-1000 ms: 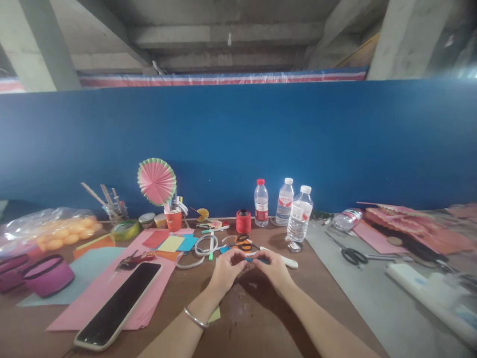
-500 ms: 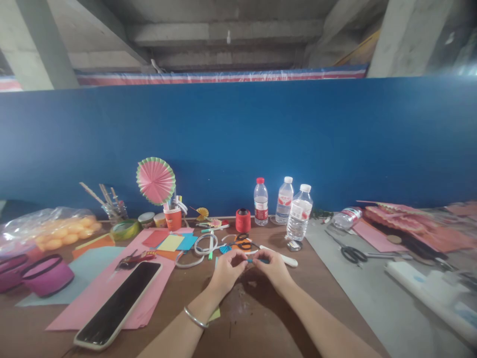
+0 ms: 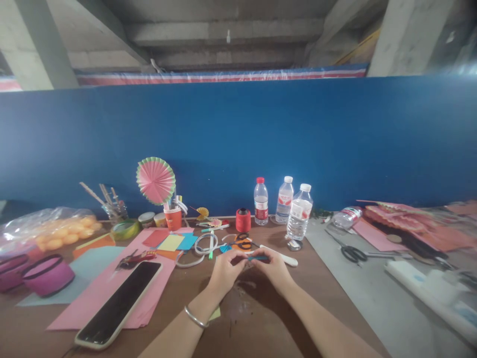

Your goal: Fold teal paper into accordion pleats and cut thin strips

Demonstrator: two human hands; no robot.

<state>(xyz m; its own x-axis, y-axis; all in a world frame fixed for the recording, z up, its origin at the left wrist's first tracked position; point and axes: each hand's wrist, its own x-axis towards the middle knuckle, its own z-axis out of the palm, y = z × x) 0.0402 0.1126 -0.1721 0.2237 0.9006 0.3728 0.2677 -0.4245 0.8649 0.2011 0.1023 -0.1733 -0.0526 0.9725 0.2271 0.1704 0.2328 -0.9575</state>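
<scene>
Barely anything has moved since a second ago: the small blue piece [image 3: 258, 258] between the fingertips sits at a slightly different tilt, and the background stands a touch higher in the frame.

Brown tabletop [image 3: 238, 328] fills the lower middle, meeting a grey surface [image 3: 354, 293] at lower right, where a white power strip [image 3: 428, 294] lies. At lower left, a phone [image 3: 119, 303] rests on pink paper [image 3: 151, 296]; farther left is a clear bag [image 3: 59, 231] of orange balls. A pleated pink fan [image 3: 155, 180] stands in a red cup [image 3: 173, 219] left of centre. Right of centre, three clear bottles [image 3: 261, 204] stand upright near a red spool [image 3: 243, 220]. Behind runs a blue partition [image 3: 223, 134], with concrete beams [image 3: 223, 34] and a striped sheet [image 3: 223, 77] above.

Both the left hand [image 3: 226, 271] and the right hand [image 3: 275, 268] are near centre, thumbs and fingers drawn narrow, pinching the blue piece; its full shape is hidden.

Compared with a second ago, the little blue paper fan [image 3: 225, 247] just beyond the left hand shows more of its folds, while phone and bottles keep their arrangement.
</scene>
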